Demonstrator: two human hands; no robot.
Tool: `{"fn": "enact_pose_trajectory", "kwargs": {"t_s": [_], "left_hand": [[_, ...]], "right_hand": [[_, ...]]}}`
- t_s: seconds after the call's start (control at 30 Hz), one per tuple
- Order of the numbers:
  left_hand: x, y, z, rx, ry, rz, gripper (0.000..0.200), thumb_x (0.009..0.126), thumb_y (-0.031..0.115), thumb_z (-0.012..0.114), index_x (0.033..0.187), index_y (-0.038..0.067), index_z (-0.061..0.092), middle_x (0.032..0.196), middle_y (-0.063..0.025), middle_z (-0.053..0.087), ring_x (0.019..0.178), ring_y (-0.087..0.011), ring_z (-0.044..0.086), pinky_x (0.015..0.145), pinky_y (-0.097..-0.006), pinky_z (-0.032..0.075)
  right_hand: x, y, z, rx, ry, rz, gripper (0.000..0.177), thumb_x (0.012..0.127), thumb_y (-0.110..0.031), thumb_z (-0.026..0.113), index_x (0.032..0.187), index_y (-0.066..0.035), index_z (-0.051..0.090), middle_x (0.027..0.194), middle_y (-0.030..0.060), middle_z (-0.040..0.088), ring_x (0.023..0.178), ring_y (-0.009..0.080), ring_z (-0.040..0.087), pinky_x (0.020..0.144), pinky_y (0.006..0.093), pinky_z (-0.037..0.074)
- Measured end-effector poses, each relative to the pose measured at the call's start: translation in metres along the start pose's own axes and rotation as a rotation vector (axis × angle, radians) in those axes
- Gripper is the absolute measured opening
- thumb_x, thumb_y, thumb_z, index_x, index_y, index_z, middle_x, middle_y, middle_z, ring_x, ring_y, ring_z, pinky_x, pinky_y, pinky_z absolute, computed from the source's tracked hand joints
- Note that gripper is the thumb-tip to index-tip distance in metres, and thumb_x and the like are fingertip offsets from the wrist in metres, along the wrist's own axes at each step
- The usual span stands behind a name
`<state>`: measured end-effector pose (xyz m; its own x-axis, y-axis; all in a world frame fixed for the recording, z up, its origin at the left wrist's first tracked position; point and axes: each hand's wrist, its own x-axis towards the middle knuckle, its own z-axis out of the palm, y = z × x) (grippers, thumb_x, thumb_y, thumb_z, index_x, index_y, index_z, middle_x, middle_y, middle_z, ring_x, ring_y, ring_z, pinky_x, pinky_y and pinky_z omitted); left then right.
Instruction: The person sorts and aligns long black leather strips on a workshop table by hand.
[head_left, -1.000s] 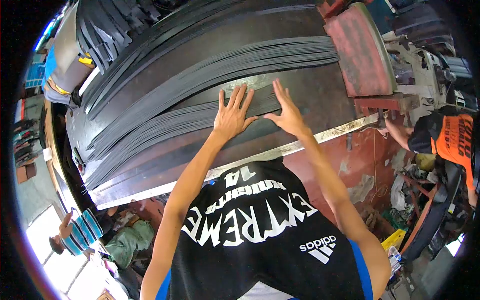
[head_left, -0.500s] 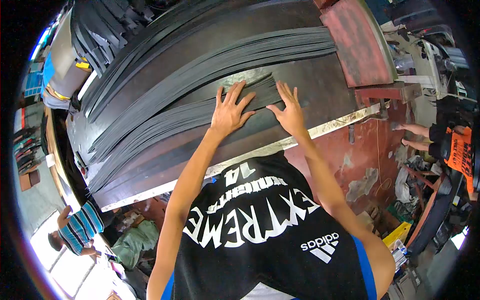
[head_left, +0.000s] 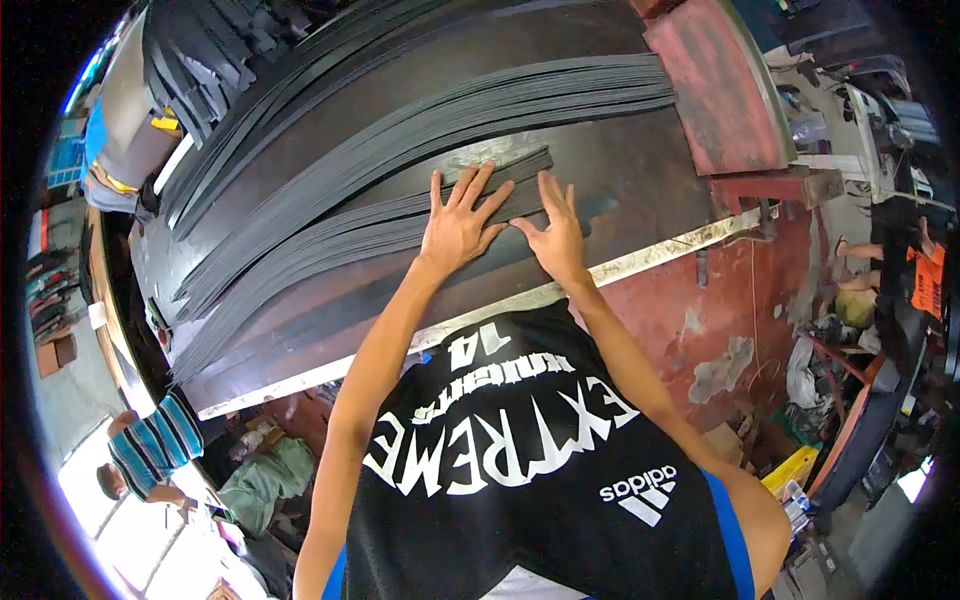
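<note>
A bundle of long, thin dark grey strips [head_left: 330,243] lies lengthwise along the near side of the dark worktop [head_left: 620,150]. My left hand [head_left: 460,218] rests flat over the bundle near its right end, fingers spread. At that end is my right hand [head_left: 557,232], with its fingers stretched out and thumb apart, touching the strips near their tips. The right ends of the strips show between and beyond my fingers. Just behind lies a second, larger bundle of strips [head_left: 480,103], running to the red block.
A red block [head_left: 715,85] stands at the worktop's right end. More dark strips [head_left: 270,140] lie at the back left. A pale edge [head_left: 680,243] runs along the front. One person [head_left: 155,445] is at lower left, another in orange [head_left: 928,280] at far right.
My right hand has shifted left and slightly nearer, closer to my left hand. My left hand stays in about the same place. The person in orange has moved.
</note>
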<state>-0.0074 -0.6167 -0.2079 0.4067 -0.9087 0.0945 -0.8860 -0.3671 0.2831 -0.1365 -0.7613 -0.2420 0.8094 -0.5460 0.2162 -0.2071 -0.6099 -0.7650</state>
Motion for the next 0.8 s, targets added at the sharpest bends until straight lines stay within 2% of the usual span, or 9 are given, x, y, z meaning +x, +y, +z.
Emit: {"fn": "enact_pose_trajectory", "kwargs": {"t_s": [0.07, 0.13, 0.3, 0.37, 0.4, 0.47, 0.5, 0.57, 0.8], "left_hand": [[0.000, -0.002, 0.003, 0.004, 0.007, 0.003, 0.063, 0.087, 0.043, 0.066, 0.145, 0.027, 0.046, 0.157, -0.0065, 0.032, 0.143, -0.0284, 0.033, 0.113, -0.0669, 0.018], [-0.001, -0.002, 0.003, 0.004, 0.013, 0.012, 0.064, 0.086, 0.044, 0.066, 0.145, 0.027, 0.046, 0.157, -0.0065, 0.032, 0.143, -0.0274, 0.032, 0.113, -0.0674, 0.018], [0.000, -0.001, 0.003, 0.010, 0.009, -0.004, 0.073, 0.087, 0.047, 0.064, 0.149, 0.020, 0.038, 0.156, -0.0035, 0.034, 0.141, -0.0241, 0.035, 0.113, -0.0620, 0.023], [0.000, -0.001, 0.002, 0.018, 0.014, -0.001, 0.074, 0.087, 0.047, 0.064, 0.150, 0.019, 0.037, 0.156, -0.0030, 0.034, 0.140, -0.0235, 0.035, 0.113, -0.0614, 0.023], [-0.001, -0.001, 0.002, 0.025, 0.016, 0.000, 0.075, 0.087, 0.047, 0.064, 0.150, 0.018, 0.035, 0.155, -0.0026, 0.034, 0.140, -0.0229, 0.036, 0.114, -0.0607, 0.023], [-0.001, -0.001, 0.001, 0.024, 0.018, 0.006, 0.076, 0.087, 0.047, 0.064, 0.150, 0.018, 0.035, 0.156, -0.0028, 0.034, 0.140, -0.0233, 0.036, 0.114, -0.0607, 0.023], [0.000, 0.000, 0.000, 0.025, 0.024, 0.008, 0.076, 0.087, 0.047, 0.064, 0.151, 0.017, 0.034, 0.156, -0.0030, 0.034, 0.140, -0.0238, 0.036, 0.113, -0.0607, 0.023], [0.000, -0.001, 0.001, 0.043, 0.002, 0.009, 0.076, 0.088, 0.048, 0.063, 0.151, 0.017, 0.034, 0.156, -0.0043, 0.033, 0.141, -0.0243, 0.035, 0.114, -0.0609, 0.023], [0.001, 0.001, 0.004, 0.139, -0.015, 0.020, 0.079, 0.088, 0.052, 0.060, 0.153, 0.016, 0.031, 0.160, -0.0111, 0.026, 0.146, -0.0265, 0.028, 0.115, -0.0615, 0.020]], "right_hand": [[0.001, -0.001, -0.004, -0.012, 0.003, 0.004, 0.086, 0.073, -0.024, 0.084, 0.145, -0.003, 0.042, 0.141, 0.0204, 0.052, 0.132, 0.0363, 0.048, 0.119, 0.0502, 0.022], [0.002, -0.002, -0.009, 0.018, -0.036, 0.063, 0.092, 0.074, -0.026, 0.083, 0.148, 0.001, 0.036, 0.145, 0.0234, 0.047, 0.134, 0.0369, 0.046, 0.118, 0.0553, 0.018], [0.009, -0.004, -0.018, 0.000, -0.054, 0.020, 0.095, 0.070, -0.022, 0.085, 0.149, -0.001, 0.036, 0.144, 0.0229, 0.048, 0.134, 0.0378, 0.045, 0.118, 0.0554, 0.018], [0.018, -0.008, -0.030, -0.150, -0.076, -0.001, 0.106, 0.067, -0.020, 0.087, 0.152, -0.003, 0.028, 0.152, 0.0225, 0.037, 0.139, 0.0391, 0.037, 0.119, 0.0545, 0.018], [0.024, -0.008, -0.034, -0.150, -0.074, 0.001, 0.106, 0.067, -0.020, 0.087, 0.152, -0.003, 0.028, 0.152, 0.0225, 0.037, 0.139, 0.0391, 0.037, 0.119, 0.0545, 0.018], [0.038, -0.006, -0.039, 0.015, -0.161, -0.009, 0.118, 0.064, -0.018, 0.089, 0.156, -0.005, 0.015, 0.160, 0.0211, 0.021, 0.145, 0.0398, 0.027, 0.120, 0.0509, 0.018], [0.043, -0.005, -0.039, 0.013, -0.158, -0.009, 0.118, 0.064, -0.018, 0.089, 0.156, -0.005, 0.015, 0.160, 0.0211, 0.021, 0.145, 0.0398, 0.027, 0.120, 0.0509, 0.018], [0.051, -0.004, -0.037, 0.044, -0.401, 0.081, 0.125, 0.064, -0.016, 0.088, 0.157, -0.007, 0.005, 0.163, 0.0195, 0.009, 0.148, 0.0395, 0.019, 0.121, 0.0467, 0.020], [0.036, 0.001, -0.021, 0.151, -0.378, -0.007, 0.123, 0.067, -0.014, 0.086, 0.157, -0.007, 0.003, 0.163, 0.0186, 0.009, 0.149, 0.0378, 0.016, 0.122, 0.0448, 0.018]]}}
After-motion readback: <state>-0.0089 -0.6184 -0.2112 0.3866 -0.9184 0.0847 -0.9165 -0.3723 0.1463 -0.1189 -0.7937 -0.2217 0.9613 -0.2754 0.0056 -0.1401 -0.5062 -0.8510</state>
